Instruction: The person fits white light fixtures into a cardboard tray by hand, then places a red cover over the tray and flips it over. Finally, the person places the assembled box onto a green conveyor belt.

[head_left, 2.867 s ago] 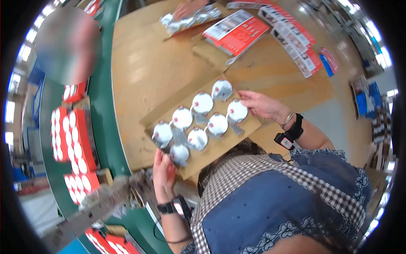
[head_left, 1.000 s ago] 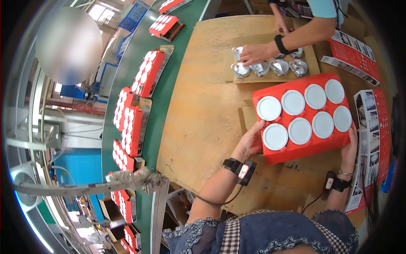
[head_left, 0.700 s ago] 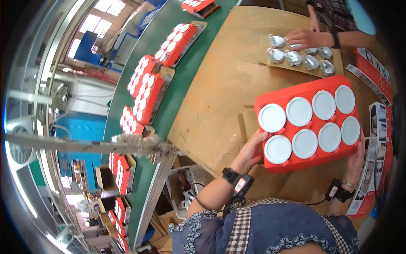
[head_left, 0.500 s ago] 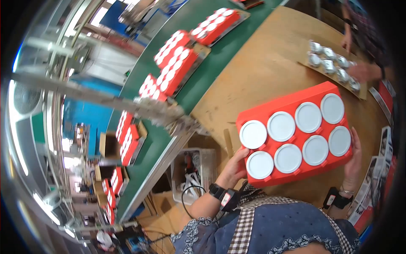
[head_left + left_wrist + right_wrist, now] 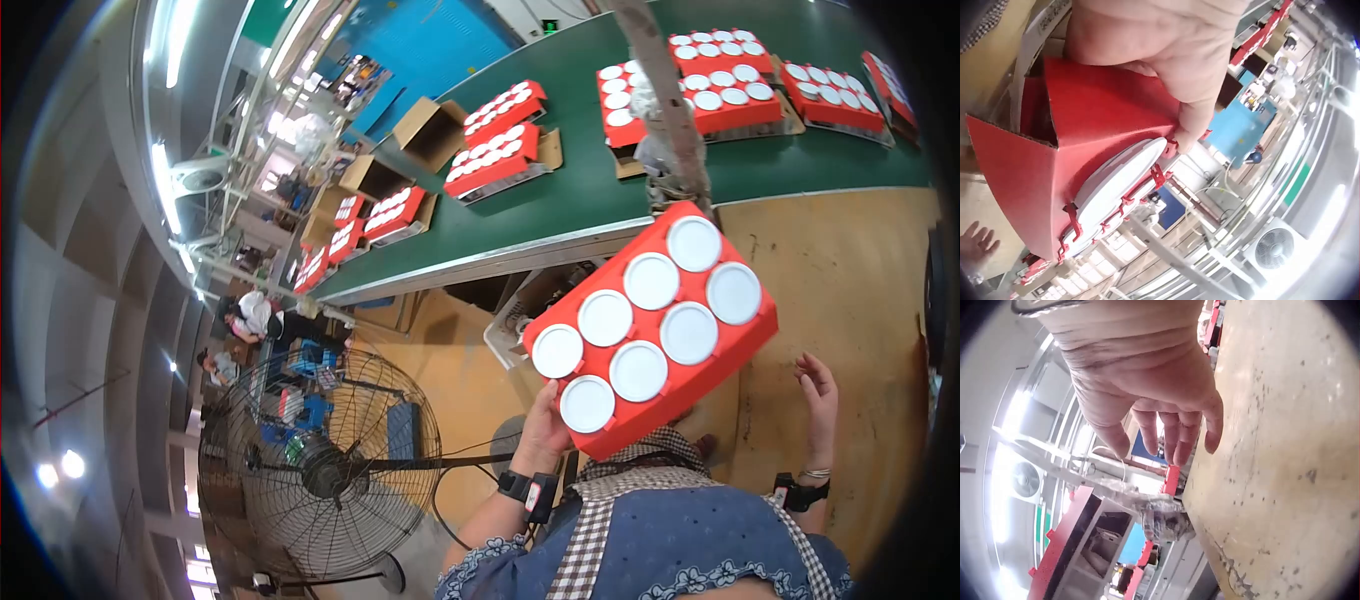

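In the head view my left hand [image 5: 543, 435] grips the lower left end of a red cardboard box [image 5: 680, 390], which is tilted. White round discs [image 5: 638, 371] in two rows show through its top. In the left wrist view, the thumb of my left hand [image 5: 1154, 37] lies along the edge of the red box [image 5: 1104, 100], near one white disc [image 5: 1119, 175]. My right hand [image 5: 820, 395] is apart from the box at the right, holding nothing. The right wrist view shows the fingers of my right hand [image 5: 1147, 381] loosely bent beside the wooden tabletop [image 5: 1291, 450].
Several similar red boxes [image 5: 490, 160] sit on the green conveyor [image 5: 570, 200] ahead, with open brown cartons [image 5: 430, 132] at its far side. A taped post [image 5: 665, 110] stands at its near edge. A large fan [image 5: 320, 465] is at the left, the wooden table [image 5: 840, 270] at the right.
Earlier both hands held an open cardboard tray of round pieces, then the red box. Now my right hand has let go of the box. The head view has turned left toward the conveyor.
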### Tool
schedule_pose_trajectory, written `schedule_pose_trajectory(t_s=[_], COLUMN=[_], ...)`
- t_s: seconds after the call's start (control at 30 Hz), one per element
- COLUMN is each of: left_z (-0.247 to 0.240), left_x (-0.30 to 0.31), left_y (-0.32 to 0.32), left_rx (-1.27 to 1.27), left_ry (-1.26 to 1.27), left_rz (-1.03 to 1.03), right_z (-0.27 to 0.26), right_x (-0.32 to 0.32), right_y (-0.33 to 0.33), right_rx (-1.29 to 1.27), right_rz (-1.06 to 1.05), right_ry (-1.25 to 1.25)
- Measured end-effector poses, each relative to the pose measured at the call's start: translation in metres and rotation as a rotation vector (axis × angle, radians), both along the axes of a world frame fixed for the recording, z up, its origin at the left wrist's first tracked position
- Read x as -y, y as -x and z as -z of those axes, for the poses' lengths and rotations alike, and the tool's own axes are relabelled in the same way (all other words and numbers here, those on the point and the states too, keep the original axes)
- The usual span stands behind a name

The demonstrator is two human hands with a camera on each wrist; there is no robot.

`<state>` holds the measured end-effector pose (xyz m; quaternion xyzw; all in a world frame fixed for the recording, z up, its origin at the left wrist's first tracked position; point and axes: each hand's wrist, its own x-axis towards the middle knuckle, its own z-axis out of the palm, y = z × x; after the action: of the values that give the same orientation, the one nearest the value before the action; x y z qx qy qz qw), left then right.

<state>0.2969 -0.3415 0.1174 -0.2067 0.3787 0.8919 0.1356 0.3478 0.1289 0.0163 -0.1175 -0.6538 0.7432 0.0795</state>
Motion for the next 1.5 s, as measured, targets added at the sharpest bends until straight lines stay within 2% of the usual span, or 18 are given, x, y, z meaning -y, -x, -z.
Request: schedule_pose_trajectory(t_s=[0.1,0.17,0.2,0.27,0.3,0.37,0.57,0.67,0.7,0.77,0.8,0.83,0.9,1.03,1.1,1.3,1.37,1.5], left_z=[-0.021,-0.012,-0.005,0.0,0.003,-0.009,-0.017,-0.029,-0.047,-0.069,-0.068,-0.081,-0.075,-0.079,-0.075,-0.053,-0.062,-0.04], left_x=[0.001,0.014,0.02,0.018,0.018,0.022,0.043,0.052,0.048,0.034,0.035,0.034,0.048,0.055,0.054,-0.033,-0.067,-0.115], left_y=[0.009,0.031,0.046,0.076,0.092,0.148,0.307,0.378,0.378,0.429,0.463,0.482,0.534,0.616,0.63,0.775,0.793,0.846], left_rx=[0.052,-0.054,-0.134,-0.191,-0.249,-0.238,-0.391,-0.422,-0.338,-0.306,-0.357,-0.298,-0.361,-0.345,-0.425,-0.47,-0.497,-0.288], left_ry=[0.085,0.066,0.022,-0.012,-0.036,-0.095,-0.191,-0.228,-0.231,-0.241,-0.192,-0.192,-0.227,-0.17,-0.177,-0.281,-0.289,-0.265], left_rz=[-0.194,-0.288,-0.296,-0.318,-0.307,-0.341,-0.343,-0.303,-0.338,-0.312,-0.277,-0.248,-0.18,-0.323,-0.289,-0.124,-0.087,-0.127], right_z=[0.033,0.042,0.041,0.034,0.035,0.039,0.033,0.067,0.071,0.045,0.03,0.025,0.038,0.041,0.033,0.029,0.034,0.021], right_x=[0.008,0.019,0.022,0.021,0.02,0.026,0.057,0.045,0.045,0.052,0.068,0.071,0.084,0.091,0.1,0.11,0.107,0.108], right_y=[0.027,0.041,0.047,0.051,0.053,0.076,0.121,0.12,0.11,0.107,0.111,0.111,0.116,0.138,0.14,0.165,0.165,0.159], right_rx=[0.014,0.046,0.038,0.123,0.122,0.063,0.279,0.352,0.352,0.671,0.95,1.023,0.739,0.779,0.807,0.948,0.954,0.94], right_rz=[-0.032,-0.022,-0.027,-0.041,-0.041,-0.013,0.153,0.185,0.185,0.155,0.088,0.13,0.216,0.205,0.205,0.32,0.339,0.318], right_ry=[-0.044,-0.261,-0.262,-0.569,-0.569,-0.899,-1.257,-1.468,-1.468,-1.547,-1.472,-1.461,-1.498,-1.483,-1.443,-1.356,-1.345,-1.306])
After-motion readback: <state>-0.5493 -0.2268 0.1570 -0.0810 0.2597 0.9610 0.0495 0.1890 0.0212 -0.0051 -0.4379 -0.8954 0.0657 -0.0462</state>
